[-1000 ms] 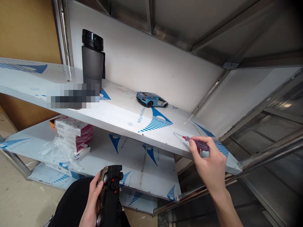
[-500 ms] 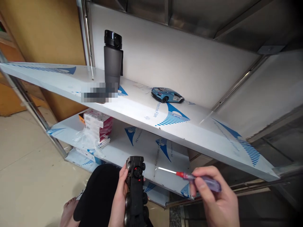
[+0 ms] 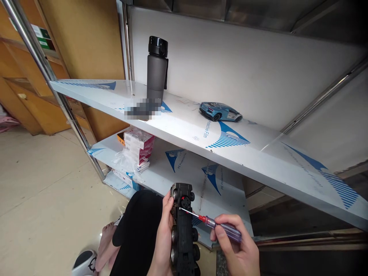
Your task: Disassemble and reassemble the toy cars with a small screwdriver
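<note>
My left hand [image 3: 164,234] grips a black toy car [image 3: 183,226], which lies upside down with its underside and wheels showing. A red part sits near the car's far end. My right hand [image 3: 236,245] holds a screwdriver [image 3: 220,226] with a translucent purple handle and a red collar. Its thin steel shaft reaches across to the car's underside, and the tip rests by the red part. The car's lower end runs out of the picture.
A steel shelf [image 3: 201,132] in blue-printed protective film holds a dark grey water bottle [image 3: 156,69] and a small blue toy car [image 3: 220,111]. Stacked boxes [image 3: 138,147] stand on the shelf below. My black-clad leg [image 3: 138,230] lies under my hands.
The screwdriver tip has moved left from beside the black car onto its underside. The view has swung, bringing more floor and the wooden cabinet in on the left.
</note>
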The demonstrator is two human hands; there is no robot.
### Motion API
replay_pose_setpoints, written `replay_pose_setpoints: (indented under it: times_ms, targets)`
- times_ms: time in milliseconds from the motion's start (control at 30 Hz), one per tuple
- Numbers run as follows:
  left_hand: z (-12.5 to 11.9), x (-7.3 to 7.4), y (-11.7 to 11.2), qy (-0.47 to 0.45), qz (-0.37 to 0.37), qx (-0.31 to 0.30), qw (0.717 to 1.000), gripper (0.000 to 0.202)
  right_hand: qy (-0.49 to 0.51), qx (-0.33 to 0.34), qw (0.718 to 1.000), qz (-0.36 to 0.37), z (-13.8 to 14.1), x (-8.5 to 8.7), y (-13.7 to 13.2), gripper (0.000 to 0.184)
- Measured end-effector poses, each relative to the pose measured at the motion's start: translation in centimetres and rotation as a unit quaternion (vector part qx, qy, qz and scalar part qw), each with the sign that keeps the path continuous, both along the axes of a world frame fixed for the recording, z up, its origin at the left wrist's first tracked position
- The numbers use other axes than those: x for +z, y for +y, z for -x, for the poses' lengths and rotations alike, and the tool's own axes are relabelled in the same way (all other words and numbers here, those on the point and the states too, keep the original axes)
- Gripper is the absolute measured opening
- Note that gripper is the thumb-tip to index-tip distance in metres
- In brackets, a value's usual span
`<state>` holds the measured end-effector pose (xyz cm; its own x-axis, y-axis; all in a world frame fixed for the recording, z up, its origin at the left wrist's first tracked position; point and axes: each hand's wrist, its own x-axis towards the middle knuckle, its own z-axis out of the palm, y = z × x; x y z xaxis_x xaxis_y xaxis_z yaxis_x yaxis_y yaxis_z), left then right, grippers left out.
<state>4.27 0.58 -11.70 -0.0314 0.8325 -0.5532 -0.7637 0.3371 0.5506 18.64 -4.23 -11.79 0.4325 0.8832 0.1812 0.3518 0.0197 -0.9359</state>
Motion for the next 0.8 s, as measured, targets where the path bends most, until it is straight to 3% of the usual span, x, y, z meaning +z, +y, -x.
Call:
replay_pose_setpoints:
  times_ms: [433,600,800]
  targets:
    - [0.1,-0.3,0.0,-0.043,-0.001,-0.001,0.999,0.053,-0.068,0.027,0.997,-0.012,-0.4,0.0,-0.2,0.031]
    - [0.2,-0.4,-0.2,-0.003,-0.013,-0.007,1.0,0.051,-0.122,0.044,0.991,-0.025,-0.6,1.0,-0.1,0.029]
    - [0.3,-1.2,-0.1,0.094,-0.094,-0.019,0.991,0.042,-0.2,0.08,0.976,-0.038,-1.7,2.9,1.4,0.022]
